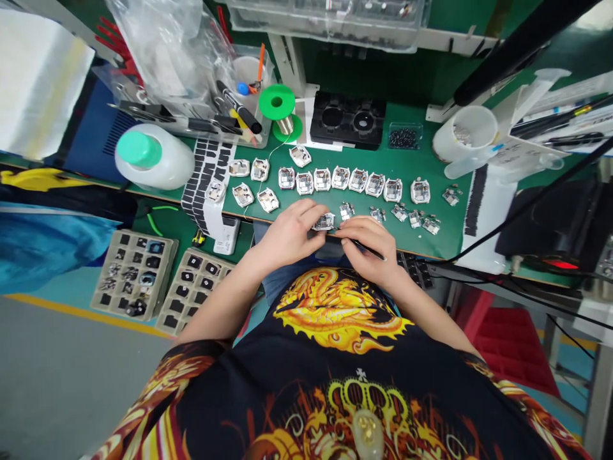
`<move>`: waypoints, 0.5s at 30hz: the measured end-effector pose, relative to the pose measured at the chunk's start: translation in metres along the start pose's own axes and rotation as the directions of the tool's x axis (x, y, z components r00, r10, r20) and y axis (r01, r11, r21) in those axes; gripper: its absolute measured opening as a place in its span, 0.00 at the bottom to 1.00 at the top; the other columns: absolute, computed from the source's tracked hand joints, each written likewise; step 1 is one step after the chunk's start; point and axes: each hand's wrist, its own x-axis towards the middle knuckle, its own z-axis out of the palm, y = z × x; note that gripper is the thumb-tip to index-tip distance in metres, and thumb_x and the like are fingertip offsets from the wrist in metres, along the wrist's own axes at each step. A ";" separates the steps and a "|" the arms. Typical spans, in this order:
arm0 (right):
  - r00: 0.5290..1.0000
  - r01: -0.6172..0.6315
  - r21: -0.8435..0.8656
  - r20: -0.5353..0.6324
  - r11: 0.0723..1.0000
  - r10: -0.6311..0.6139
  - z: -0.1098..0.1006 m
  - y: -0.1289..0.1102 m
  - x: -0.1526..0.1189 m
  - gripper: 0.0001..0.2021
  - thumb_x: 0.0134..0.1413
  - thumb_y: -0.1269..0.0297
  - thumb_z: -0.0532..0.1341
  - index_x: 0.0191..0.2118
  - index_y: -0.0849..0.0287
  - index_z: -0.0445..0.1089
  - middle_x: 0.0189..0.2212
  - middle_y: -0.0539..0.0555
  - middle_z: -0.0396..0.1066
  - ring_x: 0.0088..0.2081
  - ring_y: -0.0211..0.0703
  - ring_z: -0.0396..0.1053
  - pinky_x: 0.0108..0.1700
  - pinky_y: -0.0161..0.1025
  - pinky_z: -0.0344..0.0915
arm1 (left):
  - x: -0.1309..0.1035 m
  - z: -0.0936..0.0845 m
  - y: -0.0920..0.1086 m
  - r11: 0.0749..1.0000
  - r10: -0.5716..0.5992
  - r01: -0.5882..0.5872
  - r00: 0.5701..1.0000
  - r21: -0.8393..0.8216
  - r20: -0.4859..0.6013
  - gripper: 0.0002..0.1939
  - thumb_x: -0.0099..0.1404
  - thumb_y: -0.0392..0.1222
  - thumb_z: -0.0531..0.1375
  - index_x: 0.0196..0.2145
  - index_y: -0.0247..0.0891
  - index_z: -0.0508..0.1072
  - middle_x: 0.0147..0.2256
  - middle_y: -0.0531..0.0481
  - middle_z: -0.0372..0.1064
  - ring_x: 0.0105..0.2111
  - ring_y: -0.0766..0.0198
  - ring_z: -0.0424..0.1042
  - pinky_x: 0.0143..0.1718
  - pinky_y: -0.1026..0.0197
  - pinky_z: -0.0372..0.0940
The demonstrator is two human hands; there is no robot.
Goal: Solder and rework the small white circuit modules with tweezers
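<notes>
Small metal-framed module [324, 222] sits at the near edge of the green bench mat [431, 239], pinched in the left hand [288, 234]'s curled fingers. Right hand [371, 246] grips a thin dark tool [368, 249], its tip at the module. Similar modules [340, 179] lie in a row just beyond.

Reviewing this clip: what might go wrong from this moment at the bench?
1. The left hand pinches a small metal-framed part right at the table edge; a slip would likely drop it into the lap or onto the floor.
2. The right hand holds a thin dark tool at that part; a skid might scratch it.
3. Loose small pieces lie beside the right hand and may be swept off.
</notes>
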 end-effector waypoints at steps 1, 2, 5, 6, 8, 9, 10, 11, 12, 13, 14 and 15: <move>1.000 0.008 -0.001 0.008 1.000 -0.008 0.000 0.001 0.000 0.13 0.69 0.72 0.66 0.51 0.48 0.83 0.46 0.53 0.86 0.48 0.47 0.84 0.54 0.52 0.82 | 0.000 0.001 -0.001 1.000 -0.001 0.001 1.000 -0.010 -0.002 0.19 0.75 0.39 0.62 0.62 0.37 0.76 0.52 0.40 0.76 0.54 0.48 0.77 0.60 0.45 0.75; 1.000 0.015 -0.003 0.016 1.000 -0.015 0.000 0.002 0.000 0.13 0.69 0.72 0.65 0.51 0.49 0.83 0.45 0.53 0.86 0.48 0.47 0.84 0.53 0.52 0.81 | -0.001 0.002 -0.002 1.000 -0.001 0.000 1.000 -0.017 -0.005 0.19 0.76 0.40 0.62 0.62 0.38 0.76 0.53 0.40 0.76 0.54 0.49 0.77 0.60 0.45 0.76; 0.999 0.023 -0.009 0.039 1.000 -0.023 0.001 0.004 0.000 0.12 0.69 0.73 0.65 0.51 0.50 0.83 0.45 0.54 0.85 0.47 0.47 0.83 0.52 0.51 0.80 | -0.001 0.005 -0.005 1.000 0.010 -0.010 1.000 -0.023 -0.004 0.20 0.76 0.42 0.63 0.62 0.39 0.77 0.53 0.40 0.77 0.53 0.49 0.78 0.59 0.45 0.76; 0.999 0.020 -0.009 0.044 1.000 -0.019 0.001 0.005 0.000 0.12 0.69 0.73 0.65 0.51 0.51 0.83 0.44 0.54 0.85 0.47 0.47 0.83 0.52 0.51 0.80 | -0.001 0.005 -0.006 1.000 0.012 -0.012 1.000 -0.021 0.000 0.19 0.76 0.42 0.63 0.62 0.39 0.77 0.53 0.40 0.78 0.53 0.49 0.78 0.59 0.45 0.76; 0.999 0.011 -0.002 0.050 1.000 -0.011 0.001 0.006 0.000 0.12 0.69 0.73 0.65 0.50 0.52 0.83 0.44 0.54 0.85 0.46 0.46 0.82 0.51 0.50 0.80 | 0.000 0.005 -0.007 1.000 0.015 -0.015 1.000 -0.016 0.012 0.19 0.77 0.43 0.64 0.62 0.39 0.78 0.52 0.40 0.78 0.52 0.49 0.78 0.58 0.45 0.76; 0.999 0.006 0.005 0.050 1.000 -0.006 0.001 0.007 0.000 0.11 0.70 0.73 0.66 0.50 0.52 0.83 0.44 0.54 0.85 0.46 0.46 0.82 0.51 0.49 0.79 | 0.000 0.004 -0.007 1.000 0.019 -0.018 1.000 -0.013 0.019 0.19 0.77 0.43 0.64 0.62 0.39 0.78 0.52 0.40 0.78 0.52 0.49 0.79 0.58 0.45 0.76; 0.999 0.001 0.011 0.051 1.000 -0.001 0.001 0.008 0.000 0.11 0.70 0.73 0.66 0.50 0.52 0.83 0.44 0.54 0.85 0.46 0.46 0.82 0.51 0.49 0.79 | 0.001 0.003 -0.008 1.000 0.025 -0.024 0.999 -0.008 0.027 0.19 0.78 0.43 0.64 0.62 0.38 0.78 0.52 0.40 0.78 0.52 0.49 0.79 0.58 0.45 0.76; 0.999 0.000 0.017 0.051 1.000 -0.001 0.001 0.008 0.000 0.11 0.70 0.73 0.66 0.50 0.52 0.83 0.44 0.54 0.85 0.46 0.45 0.82 0.51 0.49 0.79 | 0.001 0.003 -0.009 0.999 0.035 -0.035 0.999 -0.002 0.034 0.19 0.78 0.43 0.64 0.63 0.37 0.77 0.51 0.40 0.78 0.52 0.49 0.79 0.58 0.45 0.76; 0.999 0.002 0.021 0.049 1.000 -0.003 0.001 0.009 0.000 0.11 0.70 0.73 0.66 0.50 0.52 0.83 0.44 0.54 0.85 0.46 0.45 0.83 0.52 0.48 0.79 | 0.002 0.003 -0.010 0.999 0.048 -0.049 0.998 0.006 0.039 0.19 0.79 0.43 0.64 0.63 0.36 0.77 0.51 0.39 0.78 0.53 0.48 0.79 0.58 0.45 0.77; 0.999 0.004 0.021 0.047 1.000 -0.005 0.001 0.010 -0.001 0.12 0.70 0.73 0.65 0.50 0.51 0.84 0.44 0.54 0.85 0.47 0.45 0.83 0.52 0.48 0.79 | 0.002 0.003 -0.011 0.998 0.062 -0.063 0.997 0.015 0.039 0.18 0.80 0.43 0.64 0.63 0.35 0.77 0.51 0.39 0.78 0.53 0.48 0.79 0.57 0.45 0.77; 0.999 0.006 0.018 0.045 1.000 -0.006 0.002 0.010 -0.001 0.12 0.70 0.73 0.65 0.50 0.51 0.84 0.44 0.54 0.85 0.47 0.46 0.83 0.52 0.49 0.80 | 0.002 0.005 -0.013 0.997 0.078 -0.079 0.996 0.023 0.032 0.18 0.80 0.43 0.64 0.63 0.35 0.77 0.51 0.38 0.78 0.53 0.48 0.79 0.57 0.45 0.77; 0.999 0.006 0.016 0.043 1.000 -0.006 0.002 0.010 -0.002 0.12 0.70 0.73 0.65 0.51 0.50 0.84 0.45 0.54 0.85 0.47 0.46 0.83 0.52 0.49 0.80 | 0.002 0.006 -0.015 0.995 0.096 -0.097 0.995 0.027 0.016 0.19 0.80 0.44 0.65 0.63 0.35 0.77 0.52 0.38 0.79 0.53 0.48 0.80 0.57 0.45 0.77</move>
